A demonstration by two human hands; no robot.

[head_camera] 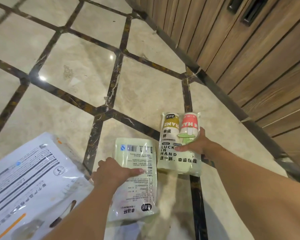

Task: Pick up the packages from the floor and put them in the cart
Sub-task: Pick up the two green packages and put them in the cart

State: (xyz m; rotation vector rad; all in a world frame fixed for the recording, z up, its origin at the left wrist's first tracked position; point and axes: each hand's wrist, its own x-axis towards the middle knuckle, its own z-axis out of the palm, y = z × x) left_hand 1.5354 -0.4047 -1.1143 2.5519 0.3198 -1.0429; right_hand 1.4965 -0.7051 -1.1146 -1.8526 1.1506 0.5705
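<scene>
Left hand (113,172) grips pale-green cup pack (137,181) back-side up; right hand (197,144) grips "LUCK IN HAND" cup pack (177,160) just beside it, above marble floor (80,70).

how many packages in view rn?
3: cup package in the right hand, label-side package in the left hand, large white package bottom left. Cart not visible.

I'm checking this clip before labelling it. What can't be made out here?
- Cart: not in the head view at all.
- Large white package: cut off by the left and bottom edges.
- Print on the pale green package: too small and blurred; the left hand covers part.
- Cup package: the right hand hides part; whether it is off the floor is unclear.
</scene>
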